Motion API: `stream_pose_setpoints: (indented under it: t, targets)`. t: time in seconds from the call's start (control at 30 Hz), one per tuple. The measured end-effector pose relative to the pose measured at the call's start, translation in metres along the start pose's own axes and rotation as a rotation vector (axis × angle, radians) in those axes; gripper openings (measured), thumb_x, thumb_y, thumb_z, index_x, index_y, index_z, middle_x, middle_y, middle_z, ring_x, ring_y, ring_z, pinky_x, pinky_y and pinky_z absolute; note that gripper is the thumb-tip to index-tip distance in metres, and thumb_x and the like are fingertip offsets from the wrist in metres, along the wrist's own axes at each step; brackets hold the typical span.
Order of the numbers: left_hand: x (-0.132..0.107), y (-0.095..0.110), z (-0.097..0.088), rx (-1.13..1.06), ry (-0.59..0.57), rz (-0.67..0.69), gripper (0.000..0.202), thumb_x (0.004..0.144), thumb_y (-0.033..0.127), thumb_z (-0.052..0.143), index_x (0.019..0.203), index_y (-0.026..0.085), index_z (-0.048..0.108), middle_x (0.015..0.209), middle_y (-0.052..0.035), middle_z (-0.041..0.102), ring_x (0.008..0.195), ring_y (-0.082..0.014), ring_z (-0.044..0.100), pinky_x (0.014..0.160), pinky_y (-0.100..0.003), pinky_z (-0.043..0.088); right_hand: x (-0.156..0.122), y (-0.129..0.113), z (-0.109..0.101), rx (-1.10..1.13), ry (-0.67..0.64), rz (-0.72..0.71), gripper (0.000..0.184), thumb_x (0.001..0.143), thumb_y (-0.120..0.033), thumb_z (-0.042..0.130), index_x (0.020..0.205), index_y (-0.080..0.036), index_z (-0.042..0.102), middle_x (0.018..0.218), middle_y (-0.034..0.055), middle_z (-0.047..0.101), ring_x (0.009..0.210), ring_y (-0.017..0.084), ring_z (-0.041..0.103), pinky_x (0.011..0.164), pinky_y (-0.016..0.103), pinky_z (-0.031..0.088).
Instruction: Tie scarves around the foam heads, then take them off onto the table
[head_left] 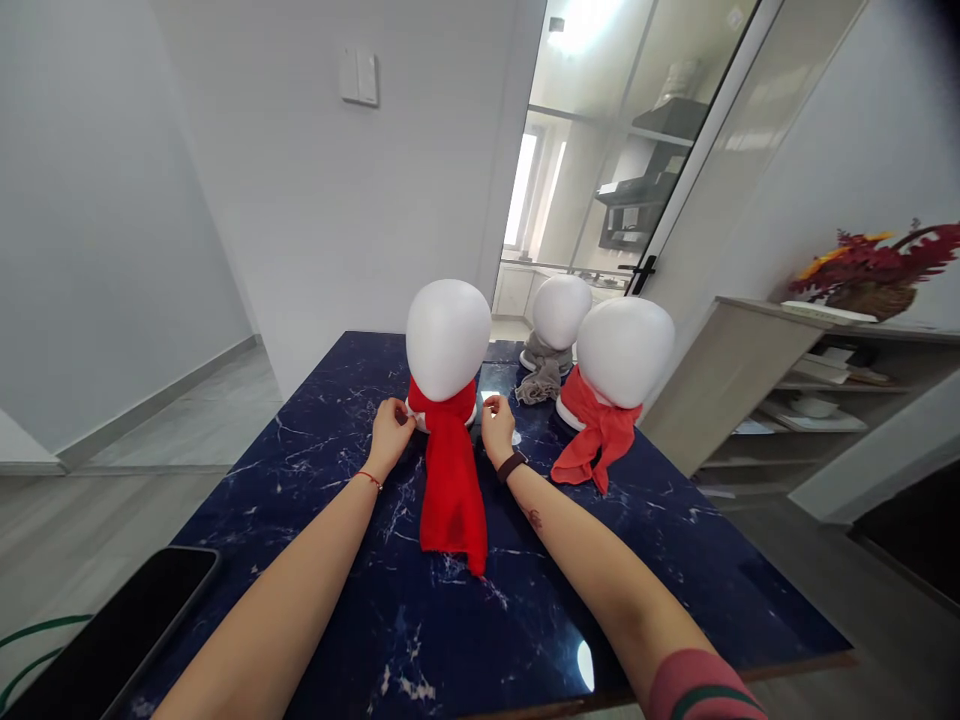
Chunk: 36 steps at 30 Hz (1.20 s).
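A white, faceless mannequin head (448,335) stands on the dark table with a bright red scarf (454,490) wrapped around its neck. One long end of the scarf hangs down the front and lies flat towards me. My left hand (390,435) is at the left side of the head's white base, fingers curled in a pinch close to the scarf. On the other side my right hand (496,428) has its fingers bent together beside the base's right edge. Whatever is between the fingertips of either hand is too small to make out.
To the right stands a mannequin head (626,350) with a coral scarf (596,435); behind it, another head (562,310) wears a grey scarf (545,368). A black phone-like device (127,630) lies at the near left edge of the blue marbled table (525,610). Shelves (810,400) stand right.
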<state>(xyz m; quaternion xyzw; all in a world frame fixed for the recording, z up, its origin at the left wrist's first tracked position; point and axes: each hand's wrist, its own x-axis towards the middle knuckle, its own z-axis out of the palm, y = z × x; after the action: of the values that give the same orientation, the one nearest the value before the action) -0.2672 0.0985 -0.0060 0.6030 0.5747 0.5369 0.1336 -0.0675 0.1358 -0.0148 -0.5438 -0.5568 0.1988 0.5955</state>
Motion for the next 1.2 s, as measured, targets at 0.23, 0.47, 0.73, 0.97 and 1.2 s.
stream_pose_setpoints:
  t: [0.23, 0.47, 0.73, 0.97, 1.2]
  targets:
    - [-0.007, 0.015, -0.003, -0.068, -0.171, 0.116, 0.017, 0.074, 0.024, 0.051, 0.089, 0.018, 0.057, 0.081, -0.0021, 0.061, 0.068, -0.0138, 0.057, 0.069, -0.027, 0.046, -0.017, -0.021, -0.003, -0.095, -0.311, -0.342, 0.024, 0.077, -0.013, 0.041, 0.079, -0.019, 0.064, 0.086, 0.0032, 0.059, 0.082, 0.015, 0.055, 0.078, 0.027, 0.042]
    - [-0.012, 0.024, -0.004, 0.003, -0.282, 0.276, 0.019, 0.072, 0.019, 0.053, 0.091, 0.019, 0.057, 0.083, -0.0019, 0.057, 0.071, -0.0148, 0.056, 0.069, -0.027, 0.046, -0.017, -0.014, 0.001, -0.226, -0.337, -0.339, 0.027, 0.075, -0.006, 0.041, 0.083, -0.018, 0.064, 0.087, 0.0039, 0.055, 0.081, 0.015, 0.053, 0.075, 0.027, 0.043]
    - [-0.015, 0.022, -0.001, 0.256, -0.327, 0.398, 0.009, 0.068, 0.012, 0.054, 0.074, 0.019, 0.053, 0.093, -0.0039, 0.048, 0.083, -0.0166, 0.053, 0.077, -0.029, 0.047, -0.018, -0.013, 0.001, -0.312, -0.366, -0.371, 0.027, 0.072, -0.004, 0.042, 0.084, -0.02, 0.06, 0.09, 0.0028, 0.053, 0.081, 0.013, 0.053, 0.074, 0.024, 0.043]
    - [-0.019, 0.029, -0.002, 0.326, -0.245, 0.44, 0.015, 0.072, 0.007, 0.05, 0.079, 0.02, 0.051, 0.088, -0.0026, 0.052, 0.08, -0.0159, 0.052, 0.073, -0.027, 0.046, -0.024, -0.029, -0.005, -0.379, -0.287, -0.328, 0.021, 0.086, -0.037, 0.048, 0.077, -0.02, 0.058, 0.083, 0.0007, 0.059, 0.069, 0.011, 0.055, 0.063, 0.022, 0.038]
    - [-0.019, 0.034, -0.002, 0.288, -0.187, 0.492, 0.015, 0.082, 0.013, 0.047, 0.092, 0.019, 0.056, 0.089, -0.004, 0.057, 0.082, -0.0166, 0.054, 0.077, -0.029, 0.045, -0.037, -0.044, -0.011, -0.557, -0.278, -0.354, 0.039, 0.086, -0.057, 0.042, 0.083, -0.02, 0.055, 0.063, -0.001, 0.059, 0.058, 0.013, 0.055, 0.057, 0.023, 0.028]
